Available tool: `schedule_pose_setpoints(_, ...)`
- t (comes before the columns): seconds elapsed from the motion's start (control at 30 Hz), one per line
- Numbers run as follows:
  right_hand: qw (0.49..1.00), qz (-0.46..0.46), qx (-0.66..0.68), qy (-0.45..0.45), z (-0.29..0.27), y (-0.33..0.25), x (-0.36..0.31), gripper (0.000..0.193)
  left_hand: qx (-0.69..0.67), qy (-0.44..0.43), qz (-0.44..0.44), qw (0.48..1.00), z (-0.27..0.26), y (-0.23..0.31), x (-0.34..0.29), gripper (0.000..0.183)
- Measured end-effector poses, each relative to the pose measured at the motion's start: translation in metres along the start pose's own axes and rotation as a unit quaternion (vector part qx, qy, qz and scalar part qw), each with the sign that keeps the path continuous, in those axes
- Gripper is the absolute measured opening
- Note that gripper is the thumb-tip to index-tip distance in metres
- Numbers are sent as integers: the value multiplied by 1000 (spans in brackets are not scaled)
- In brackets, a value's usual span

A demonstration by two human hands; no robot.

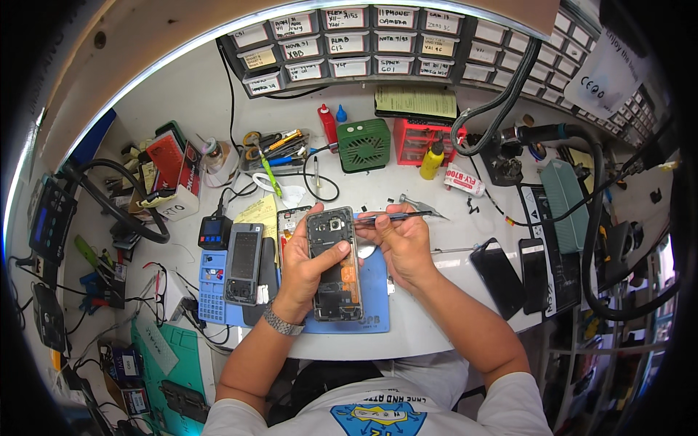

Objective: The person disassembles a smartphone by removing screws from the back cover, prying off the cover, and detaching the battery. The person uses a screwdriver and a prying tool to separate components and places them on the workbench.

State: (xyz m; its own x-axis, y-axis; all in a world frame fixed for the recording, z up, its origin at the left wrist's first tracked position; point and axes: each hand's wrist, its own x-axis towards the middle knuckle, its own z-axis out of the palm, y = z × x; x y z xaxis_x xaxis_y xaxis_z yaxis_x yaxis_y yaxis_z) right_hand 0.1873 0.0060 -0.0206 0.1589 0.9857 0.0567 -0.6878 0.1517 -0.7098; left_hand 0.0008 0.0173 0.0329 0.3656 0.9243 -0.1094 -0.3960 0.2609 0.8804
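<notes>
My left hand is wrapped round an opened smartphone, thumb lying across its inner side. The phone stands tilted over the blue work mat, its back cover off, with the camera module, a dark battery and an orange flex strip showing. Pinched in my right hand is a thin blue-and-dark hand tool, its tip at the phone's upper right edge. Whether the tip touches the frame I cannot tell. Behind my left fingers lies another phone part, partly hidden.
To the left, a grey phone frame lies beside a blue parts tray. Two black phone screens rest at the right. Farther back stand a green fan-like box, a yellow bottle and a red drawer box. Thick hoses curve along the right.
</notes>
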Motion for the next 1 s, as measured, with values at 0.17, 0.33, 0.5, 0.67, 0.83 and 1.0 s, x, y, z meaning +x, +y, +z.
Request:
schedule_pose_setpoints(0.17, 998, 55, 41, -1, -5, 3, 1, 40, -1, -3, -1, 1000, -2, -3, 1, 86)
schedule_pose_setpoints(0.33, 993, 86, 79, -4, -12, 8, 2, 34, -9, -8, -21, 1000, -4, -2, 2, 90)
schedule_pose_setpoints(0.5, 987, 118, 109, -7, -11, 8, 2, 26, -32, -34, -54, 997, -11, 0, 2, 86)
schedule_pose_setpoints(0.67, 980, 143, 136, -6, -13, 11, 3, 23, -35, 0, -35, 999, -4, -5, 4, 87)
schedule_pose_setpoints(0.83, 978, 153, 144, -2, -11, 8, 3, 18, -25, 1, -20, 999, -4, -10, 5, 80)
schedule_pose_setpoints(1.0, 988, 109, 110, 25, -6, -2, 6, 12, -1, 27, 9, 1000, 1, -10, 5, 79)
